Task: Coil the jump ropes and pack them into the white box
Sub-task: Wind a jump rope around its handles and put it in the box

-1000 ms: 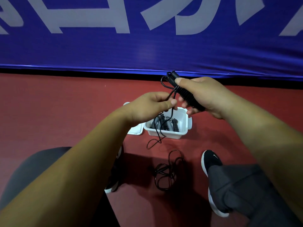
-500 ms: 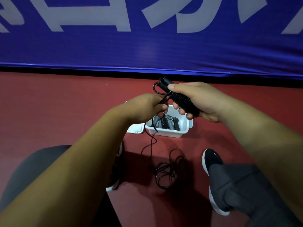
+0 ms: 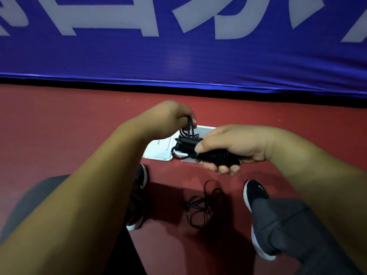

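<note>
Right hand [image 3: 234,145] clenched round the black handles [image 3: 216,155] of 1 jump rope, held just above the white box [image 3: 207,129]. Left hand [image 3: 168,118] pinches a loop of its cord [image 3: 190,126] and lifts it over the handle ends. Risks as we judge them: the thin cord is springy, so if the pinch slackens the wraps could unwind and fall loose. A loop hanging below the handles could snag the box rim and tip or drag the box. A bulky bundle may not seat inside, and the hands hide the box's contents, so we cannot tell how much room is left. The second jump rope [image 3: 200,207] lies tangled on the floor [image 3: 59,120] between the shoes [image 3: 256,193], where a foot could catch it. Count: 2 ropes in view, 1 held and 1 on the floor; 1 box; 1 lid [image 3: 157,150] beside it; 2 hands; 2 shoes.
</note>
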`<control>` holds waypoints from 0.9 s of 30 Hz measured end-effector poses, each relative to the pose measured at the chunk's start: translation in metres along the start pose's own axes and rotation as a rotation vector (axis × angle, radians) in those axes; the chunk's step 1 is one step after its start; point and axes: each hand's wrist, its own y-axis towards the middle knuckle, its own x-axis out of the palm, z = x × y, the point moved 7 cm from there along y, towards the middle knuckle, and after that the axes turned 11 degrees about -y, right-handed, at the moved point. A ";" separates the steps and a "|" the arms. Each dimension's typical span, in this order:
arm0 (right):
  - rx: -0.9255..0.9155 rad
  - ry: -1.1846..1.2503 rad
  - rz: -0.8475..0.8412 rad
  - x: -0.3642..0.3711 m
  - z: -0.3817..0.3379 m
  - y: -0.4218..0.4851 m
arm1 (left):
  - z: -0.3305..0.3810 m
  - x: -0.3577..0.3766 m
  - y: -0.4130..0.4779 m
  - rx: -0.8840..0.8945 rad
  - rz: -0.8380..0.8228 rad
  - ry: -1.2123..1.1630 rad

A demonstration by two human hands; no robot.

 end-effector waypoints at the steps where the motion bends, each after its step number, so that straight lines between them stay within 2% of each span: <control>1: 0.027 -0.022 -0.017 0.004 0.003 0.002 | 0.004 0.003 0.000 0.019 -0.002 -0.008; 4: 0.097 -0.121 -0.043 0.011 0.012 0.008 | 0.018 0.007 -0.002 0.102 0.011 -0.035; 7: 0.122 -0.140 0.002 0.008 0.021 0.019 | 0.030 0.003 -0.003 0.175 0.065 -0.055; 11: 0.153 -0.056 0.201 -0.017 0.034 0.030 | 0.040 -0.008 -0.008 0.259 0.197 0.027; 14: 0.159 -0.031 0.345 -0.038 0.035 0.031 | 0.042 -0.013 -0.011 0.267 0.230 0.056; 19: 0.133 0.111 0.448 -0.052 0.034 0.029 | 0.040 -0.014 -0.018 0.211 0.128 0.043; 22: 0.088 0.237 0.466 -0.055 0.034 0.029 | 0.032 -0.012 -0.020 0.106 0.057 -0.002; 27: -0.053 0.454 0.492 -0.056 0.028 0.026 | 0.010 -0.013 -0.019 -0.051 0.097 0.006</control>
